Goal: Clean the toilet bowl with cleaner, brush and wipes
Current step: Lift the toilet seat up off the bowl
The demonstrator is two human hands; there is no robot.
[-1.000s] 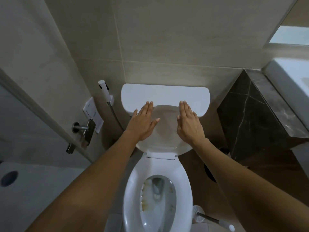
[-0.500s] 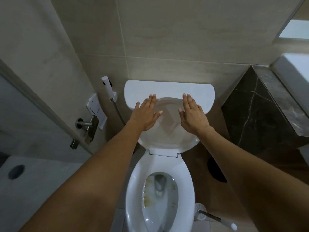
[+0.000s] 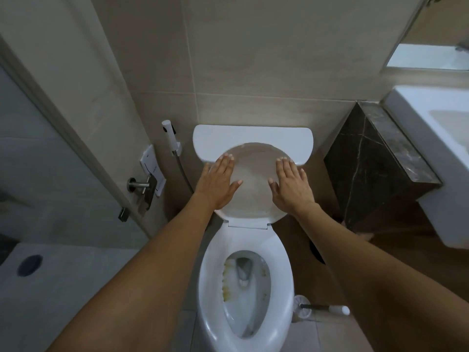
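Now | left hand (image 3: 218, 185) flat, fingers straight, on raised lid (image 3: 253, 184) | right hand (image 3: 291, 184) likewise

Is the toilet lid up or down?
Up: the lid leans back against the tank, both hands flat on it, bowl exposed.

Lid (image 3: 253, 179) stands against tank (image 3: 253, 134), behind bowl (image 3: 245, 295).

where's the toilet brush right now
In the head view, the toilet brush stands on the floor at lower right, beside the toilet bowl, under the right forearm.
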